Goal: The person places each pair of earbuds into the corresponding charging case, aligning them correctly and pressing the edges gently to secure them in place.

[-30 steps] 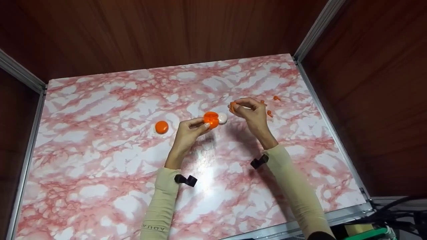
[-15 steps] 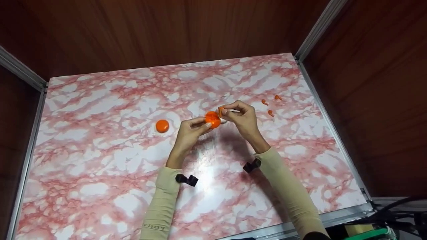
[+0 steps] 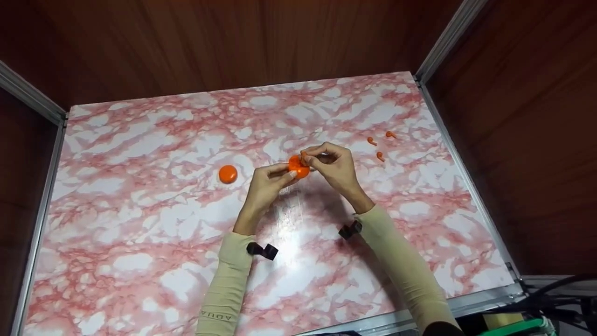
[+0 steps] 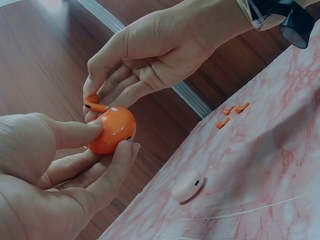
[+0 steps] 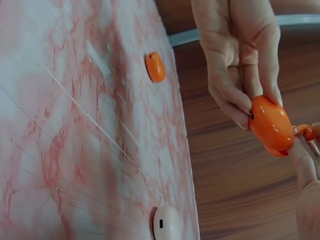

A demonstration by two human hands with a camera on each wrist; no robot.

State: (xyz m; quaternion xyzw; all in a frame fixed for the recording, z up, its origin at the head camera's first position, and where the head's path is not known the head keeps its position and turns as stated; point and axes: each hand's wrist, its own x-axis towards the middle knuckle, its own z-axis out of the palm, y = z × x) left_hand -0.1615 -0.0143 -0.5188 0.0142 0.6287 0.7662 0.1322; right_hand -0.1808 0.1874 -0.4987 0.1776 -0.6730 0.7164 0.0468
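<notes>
The open, rounded, glossy orange earbud case [image 3: 301, 173] is just past the fingertips of the left hand [image 3: 266, 184], which grips it between thumb and fingers, raised above the tabletop. Just across from that grip, the right hand [image 3: 338, 170] pinches a small, orange, stemmed earbud [image 4: 96, 106] between thumb and fingers.

What has just changed is the gap between the hands: a second ago the right hand held the earbud apart from the case, over to the right; now it has come in so that its fingertips are right at the case. The left hand has hardly moved. In both wrist views the earbud's stem end is at the case's edge, though how far in it goes, if at all, cannot be told. I judge this to be close fitting work, with the left hand steadying and the right one doing the aligning.

Below the paired hands, a smooth, white, rounded case [image 4: 188, 186] rests on the table, mostly hidden by them in the head view. Well apart, left of the left hand, lies a round, shiny orange case [image 3: 228, 174]. Beyond and right of the right hand, three loose orange earbuds [image 3: 380, 156] lie near one another on the pink-and-white marbled tabletop [image 3: 140, 224].
</notes>
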